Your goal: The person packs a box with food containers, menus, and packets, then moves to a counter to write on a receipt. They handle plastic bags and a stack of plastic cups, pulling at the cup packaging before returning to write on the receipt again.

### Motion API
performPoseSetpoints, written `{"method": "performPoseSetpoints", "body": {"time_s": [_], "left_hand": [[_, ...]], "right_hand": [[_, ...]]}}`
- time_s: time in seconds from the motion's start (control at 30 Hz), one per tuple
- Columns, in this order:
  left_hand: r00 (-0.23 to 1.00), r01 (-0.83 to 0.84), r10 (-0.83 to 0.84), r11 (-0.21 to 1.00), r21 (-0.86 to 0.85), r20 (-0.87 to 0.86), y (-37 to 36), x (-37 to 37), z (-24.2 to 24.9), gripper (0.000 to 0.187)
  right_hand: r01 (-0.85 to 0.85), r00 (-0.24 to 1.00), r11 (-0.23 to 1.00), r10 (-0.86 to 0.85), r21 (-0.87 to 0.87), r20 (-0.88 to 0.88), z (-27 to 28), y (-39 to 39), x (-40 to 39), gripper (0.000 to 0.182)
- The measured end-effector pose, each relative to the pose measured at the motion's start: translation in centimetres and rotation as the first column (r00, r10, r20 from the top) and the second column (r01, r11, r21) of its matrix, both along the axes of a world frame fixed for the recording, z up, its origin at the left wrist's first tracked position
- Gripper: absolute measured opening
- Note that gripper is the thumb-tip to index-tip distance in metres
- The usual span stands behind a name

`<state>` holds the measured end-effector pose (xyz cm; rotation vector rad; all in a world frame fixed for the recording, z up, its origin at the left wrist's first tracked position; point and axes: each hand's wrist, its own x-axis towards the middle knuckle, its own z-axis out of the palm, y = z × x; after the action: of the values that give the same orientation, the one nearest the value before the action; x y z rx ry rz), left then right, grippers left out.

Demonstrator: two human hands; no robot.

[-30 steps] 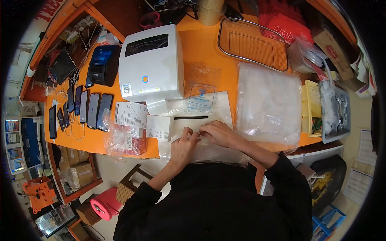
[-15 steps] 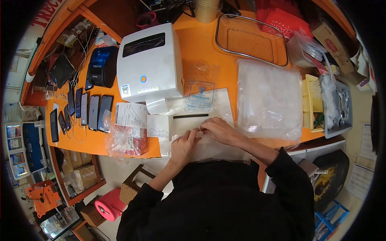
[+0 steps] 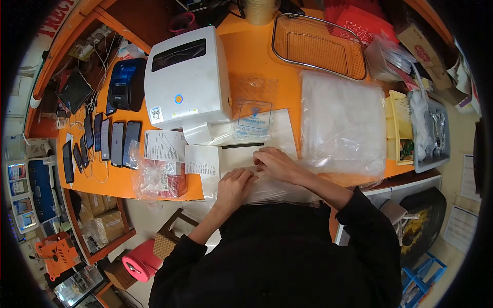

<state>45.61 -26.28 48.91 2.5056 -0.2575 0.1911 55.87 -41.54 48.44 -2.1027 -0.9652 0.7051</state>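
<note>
A clear plastic bag (image 3: 281, 192) lies at the table's front edge, bunched against my black clothing. My left hand (image 3: 235, 186) has its fingers curled down onto the left part of this bag. To the right and slightly farther forward, my right hand (image 3: 276, 163) pinches the plastic near its upper edge; the fingertips are partly hidden. Just beyond my hands, a short black strip (image 3: 242, 146) rests on white sheet material (image 3: 284, 134). Left of my left hand lie a printed paper slip (image 3: 203, 160) and a red package in clear plastic (image 3: 169, 179).
A white label printer (image 3: 190, 82) stands behind the slip. Several phones (image 3: 118, 143) lie at the left. A stack of clear bags (image 3: 343, 120) is at the right, below a wire basket (image 3: 275, 43). A grey tray (image 3: 440, 136) holds cutlery.
My hands have moved slightly apart, the right one a little up and forward. The plastic under them looks more gathered. The whole view has shifted slightly.
</note>
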Motion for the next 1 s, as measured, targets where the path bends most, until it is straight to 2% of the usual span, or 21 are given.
{"method": "performPoseSetpoints", "body": {"time_s": [0.03, 0.07, 0.13, 0.2, 0.27, 0.37, 0.43, 0.47, 0.53, 0.57, 0.63, 0.67, 0.73, 0.87, 0.93, 1.0], "left_hand": [[0.992, -0.071, 0.063, 0.995, -0.068, -0.105, 0.0, -0.1, 0.1, 0.013], [0.992, -0.072, 0.064, 0.995, -0.069, -0.105, -0.1, 0.1, 0.4, 0.013], [0.968, -0.162, 0.162, 0.987, 0.017, -0.194, -0.5, 0.6, 0.9, 0.016], [0.973, -0.161, 0.164, 0.986, 0.032, -0.164, -0.6, 0.7, 0.5, 0.016], [0.978, -0.154, 0.159, 0.987, 0.046, -0.136, -0.8, 0.8, 0.5, 0.017], [0.953, -0.170, 0.198, 0.976, 0.134, -0.230, -0.9, 0.8, 0.9, 0.016], [0.987, -0.155, 0.159, 0.964, 0.217, -0.003, -0.8, 0.6, 0.7, 0.018], [0.987, -0.153, 0.158, 0.964, 0.216, -0.005, -0.6, 0.6, 0.7, 0.018], [0.992, -0.005, -0.029, 0.966, 0.258, 0.125, -0.1, 0.7, 0.6, 0.017], [0.992, -0.007, -0.026, 0.966, 0.259, 0.124, 0.1, 0.5, 0.4, 0.017], [0.998, 0.062, -0.062, 0.995, 0.074, -0.001, 0.4, 0.2, 0.0, 0.016], [0.998, 0.060, -0.060, 0.995, 0.074, 0.002, 0.4, 0.2, -0.1, 0.016], [0.956, -0.135, 0.140, 0.990, 0.037, -0.257, 0.3, 0.2, -0.3, 0.015], [0.971, -0.149, 0.146, 0.989, -0.003, -0.191, -0.4, 0.8, 0.2, 0.017], [0.972, -0.139, 0.148, 0.989, 0.057, -0.183, -0.7, 0.9, 0.5, 0.016], [0.972, -0.131, 0.149, 0.985, 0.110, -0.183, -1.0, 0.7, 0.8, 0.016]], "right_hand": [[0.001, 1.000, 1.000, -0.001, -0.001, 0.001, -0.2, -0.1, 0.0, 0.009], [-0.011, 0.999, 1.000, 0.010, 0.024, 0.034, -0.6, -0.1, 0.0, 0.009], [-0.031, 0.997, 0.998, 0.028, 0.050, 0.066, -0.8, -0.2, -0.1, 0.009], [-0.028, 0.996, 0.993, 0.018, 0.113, 0.093, -0.3, -0.3, 0.1, 0.007], [-0.028, 0.997, 0.998, 0.023, 0.054, 0.078, 0.6, -0.3, 0.2, 0.008], [-0.048, 0.999, 0.999, 0.048, -0.015, 0.017, 2.3, -0.4, 0.6, 0.012], [-0.068, 0.997, 0.997, 0.067, -0.027, -0.025, 2.1, -0.4, 0.8, 0.013], [-0.032, 0.999, 0.999, 0.032, 0.007, -0.027, 1.4, -0.4, 0.7, 0.011], [0.003, 1.000, 0.999, -0.001, 0.044, -0.031, 0.4, -0.3, 0.5, 0.010], [0.011, 1.000, 0.997, -0.012, 0.071, 0.019, 0.1, -0.2, 0.1, 0.010], [0.013, 0.997, 0.995, -0.020, 0.101, 0.071, -0.4, -0.1, -0.2, 0.010], [0.001, 0.998, 0.995, -0.007, 0.100, 0.065, -0.6, -0.1, -0.2, 0.010], [-0.013, 0.998, 0.995, 0.007, 0.098, 0.061, -0.6, -0.3, -0.2, 0.011], [-0.038, 0.996, 0.994, 0.030, 0.105, 0.078, 0.1, -0.4, 0.1, 0.008], [-0.028, 0.998, 0.995, 0.021, 0.100, 0.064, 1.0, -0.4, 0.3, 0.008], [-0.055, 0.998, 0.998, 0.054, -0.014, -0.009, 1.8, -0.4, 0.4, 0.009]]}}
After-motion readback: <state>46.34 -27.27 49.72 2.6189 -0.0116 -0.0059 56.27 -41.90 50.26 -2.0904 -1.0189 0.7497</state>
